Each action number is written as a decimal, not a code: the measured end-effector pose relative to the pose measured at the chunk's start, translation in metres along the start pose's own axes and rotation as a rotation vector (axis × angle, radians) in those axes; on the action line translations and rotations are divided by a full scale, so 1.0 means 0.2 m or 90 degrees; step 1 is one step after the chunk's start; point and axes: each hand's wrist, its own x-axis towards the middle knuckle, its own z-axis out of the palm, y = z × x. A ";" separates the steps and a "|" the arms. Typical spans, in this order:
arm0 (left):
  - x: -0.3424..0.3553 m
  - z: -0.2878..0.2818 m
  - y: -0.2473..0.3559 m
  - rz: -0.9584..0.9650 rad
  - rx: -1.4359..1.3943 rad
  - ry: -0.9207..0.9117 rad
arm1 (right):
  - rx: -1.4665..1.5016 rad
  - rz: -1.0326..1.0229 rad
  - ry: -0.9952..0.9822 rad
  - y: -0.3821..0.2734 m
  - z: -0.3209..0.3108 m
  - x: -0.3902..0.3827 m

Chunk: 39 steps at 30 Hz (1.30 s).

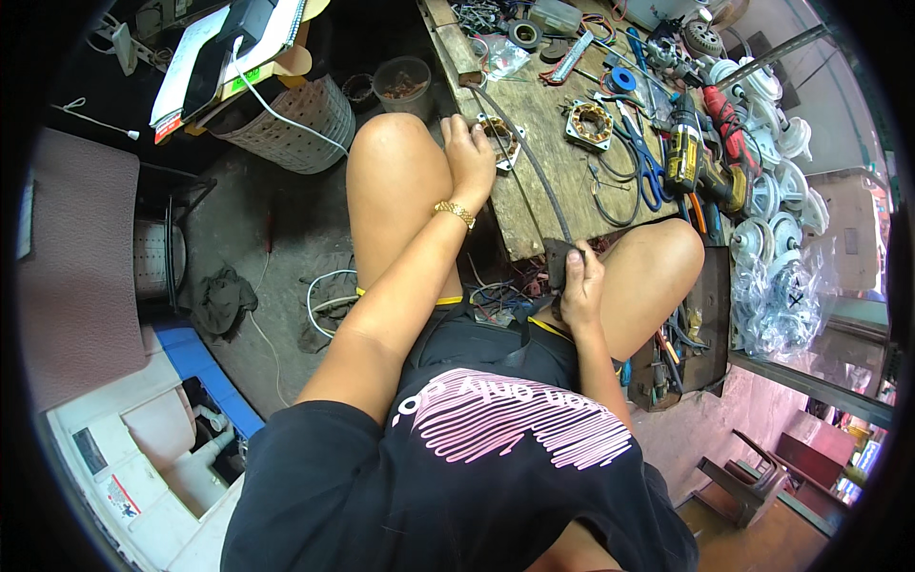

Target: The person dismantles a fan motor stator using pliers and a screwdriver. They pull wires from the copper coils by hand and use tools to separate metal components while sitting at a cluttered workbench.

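Note:
My left hand (467,157), a gold bracelet at its wrist, is closed on a motor stator (511,150) with copper windings at the workbench's left edge. Its fingertips are partly hidden. My right hand (579,286) grips the dark handle of a hacksaw (544,174) between my knees. The saw's curved dark frame reaches up over the bench, and its thin blade runs across the held stator. How deep the blade sits cannot be made out. Another copper-wound stator (589,126) lies on the wood farther right.
On the wooden workbench (519,214) lie blue-handled scissors (652,181), a yellow-black drill (683,148), a red power tool (729,124) and blue tape (622,79). White plastic wheels (753,238) crowd the right side. A woven basket (319,119) and a bucket (402,81) stand left.

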 end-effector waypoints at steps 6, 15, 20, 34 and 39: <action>-0.02 -0.04 -0.01 -0.054 -0.004 -0.010 | 0.046 -0.004 -0.037 -0.03 0.01 -0.05; -0.10 -0.06 0.04 -0.103 -0.022 -0.006 | 0.093 0.028 -0.033 -0.15 0.06 -0.09; -0.08 -0.05 0.10 -0.106 0.032 -0.014 | 0.059 0.034 -0.037 -0.16 0.04 -0.08; -0.06 -0.05 0.02 -0.032 0.056 -0.021 | -0.006 0.079 -0.016 -0.23 0.03 -0.09; -0.06 -0.03 0.01 -0.002 0.132 -0.025 | 0.014 0.060 0.010 -0.20 0.07 -0.11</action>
